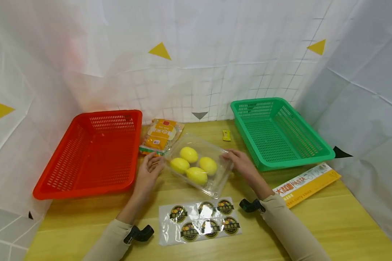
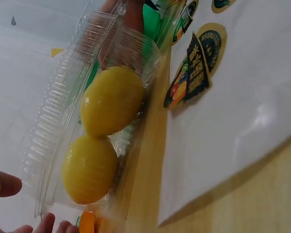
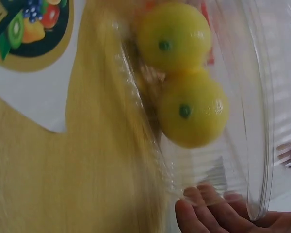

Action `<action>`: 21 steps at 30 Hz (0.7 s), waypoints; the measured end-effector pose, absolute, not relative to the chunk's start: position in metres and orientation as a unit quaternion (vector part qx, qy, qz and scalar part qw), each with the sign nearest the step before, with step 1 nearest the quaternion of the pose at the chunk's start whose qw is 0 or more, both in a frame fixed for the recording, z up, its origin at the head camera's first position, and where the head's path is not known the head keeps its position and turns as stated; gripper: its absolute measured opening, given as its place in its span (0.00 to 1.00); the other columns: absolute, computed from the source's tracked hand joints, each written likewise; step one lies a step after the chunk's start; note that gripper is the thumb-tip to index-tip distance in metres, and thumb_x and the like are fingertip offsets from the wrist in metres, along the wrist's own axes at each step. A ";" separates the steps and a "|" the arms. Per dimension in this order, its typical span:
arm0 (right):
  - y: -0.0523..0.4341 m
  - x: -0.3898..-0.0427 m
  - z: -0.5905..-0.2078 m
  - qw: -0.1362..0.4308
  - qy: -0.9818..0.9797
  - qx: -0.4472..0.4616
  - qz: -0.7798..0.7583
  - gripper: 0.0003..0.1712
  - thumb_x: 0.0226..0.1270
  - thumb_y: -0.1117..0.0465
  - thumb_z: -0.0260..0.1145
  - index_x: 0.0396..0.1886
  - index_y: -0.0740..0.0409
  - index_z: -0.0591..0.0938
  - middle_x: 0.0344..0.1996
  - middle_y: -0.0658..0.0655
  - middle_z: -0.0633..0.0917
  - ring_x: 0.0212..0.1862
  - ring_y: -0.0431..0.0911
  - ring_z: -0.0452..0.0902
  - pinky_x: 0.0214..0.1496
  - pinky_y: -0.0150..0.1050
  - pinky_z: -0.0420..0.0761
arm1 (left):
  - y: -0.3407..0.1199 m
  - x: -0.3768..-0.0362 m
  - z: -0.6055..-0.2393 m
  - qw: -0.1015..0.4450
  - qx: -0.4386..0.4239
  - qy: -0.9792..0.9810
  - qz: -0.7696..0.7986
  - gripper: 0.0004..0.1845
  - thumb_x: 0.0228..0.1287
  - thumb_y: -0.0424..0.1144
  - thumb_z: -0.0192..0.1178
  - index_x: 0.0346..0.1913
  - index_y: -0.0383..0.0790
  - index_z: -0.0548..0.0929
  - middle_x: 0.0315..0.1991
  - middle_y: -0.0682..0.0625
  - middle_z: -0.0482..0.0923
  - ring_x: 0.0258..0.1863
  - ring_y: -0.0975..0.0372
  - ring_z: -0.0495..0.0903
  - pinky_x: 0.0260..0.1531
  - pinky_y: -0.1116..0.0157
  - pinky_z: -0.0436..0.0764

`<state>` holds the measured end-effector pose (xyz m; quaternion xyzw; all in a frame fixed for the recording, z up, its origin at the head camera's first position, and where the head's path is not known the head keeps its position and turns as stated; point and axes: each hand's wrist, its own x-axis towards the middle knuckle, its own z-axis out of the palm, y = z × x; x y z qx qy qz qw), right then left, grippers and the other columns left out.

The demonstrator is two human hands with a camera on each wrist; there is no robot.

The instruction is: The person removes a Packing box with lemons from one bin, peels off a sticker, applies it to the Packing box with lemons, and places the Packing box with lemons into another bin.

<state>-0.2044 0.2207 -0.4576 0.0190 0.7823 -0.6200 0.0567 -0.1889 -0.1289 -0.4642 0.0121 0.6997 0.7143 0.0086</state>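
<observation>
Together, two hands flank a clear box point(image 1: 219, 180) of four lemons point(image 1: 207, 166) at the middle of the worktop point(image 1: 339, 224). At its left corner, the left hand point(image 1: 149, 169) is loosely spread, thumb and fingers apart around the edge without a closed grip. The right hand point(image 1: 240, 162) sets its fingers against the opposite end; whether it grips cannot be told. Nearer the person lies a sticker sheet point(image 1: 200, 222). A red basket point(image 1: 85, 194) stands left, a green basket point(image 1: 297, 164) right. Behind the box are an orange packet point(image 1: 160, 135) and a yellow sachet point(image 1: 226, 135); a pasta carton point(image 1: 308, 185) lies before the green basket.
</observation>
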 end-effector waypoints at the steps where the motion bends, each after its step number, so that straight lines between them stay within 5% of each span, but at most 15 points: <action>1: 0.219 -0.205 -0.458 0.051 0.780 0.026 -0.624 0.29 0.81 0.50 0.60 0.68 0.67 0.77 0.55 0.69 0.83 0.43 0.50 0.79 0.40 0.39 0.80 | -0.131 -0.188 -0.465 0.003 0.007 0.698 0.716 0.32 0.76 0.35 0.63 0.76 0.34 0.64 0.65 0.40 0.74 0.61 0.51 0.75 0.55 0.63 0.79; 8: 0.208 -0.207 -0.455 0.020 0.795 0.029 -0.606 0.40 0.78 0.37 0.60 0.69 0.67 0.74 0.61 0.67 0.80 0.56 0.57 0.77 0.48 0.41 0.81 | -0.139 -0.182 -0.472 -0.019 -0.021 0.658 0.753 0.21 0.73 0.28 0.63 0.64 0.29 0.72 0.58 0.38 0.76 0.48 0.54 0.81 0.52 0.58 0.83; 15: 0.210 -0.190 -0.445 0.033 0.831 0.037 -0.553 0.43 0.78 0.48 0.63 0.79 0.67 0.60 0.71 0.72 0.69 0.60 0.64 0.76 0.52 0.54 0.84 | -0.132 -0.177 -0.473 -0.013 -0.020 0.621 0.784 0.22 0.73 0.24 0.61 0.65 0.25 0.69 0.59 0.34 0.74 0.47 0.56 0.82 0.51 0.61 0.84; 21: 0.210 -0.180 -0.445 0.049 0.807 0.059 -0.585 0.47 0.75 0.51 0.67 0.80 0.66 0.54 0.75 0.73 0.62 0.68 0.66 0.68 0.61 0.54 0.78 | -0.130 -0.175 -0.474 0.002 -0.030 0.613 0.790 0.21 0.72 0.23 0.60 0.64 0.24 0.70 0.58 0.33 0.75 0.45 0.58 0.83 0.55 0.55 0.83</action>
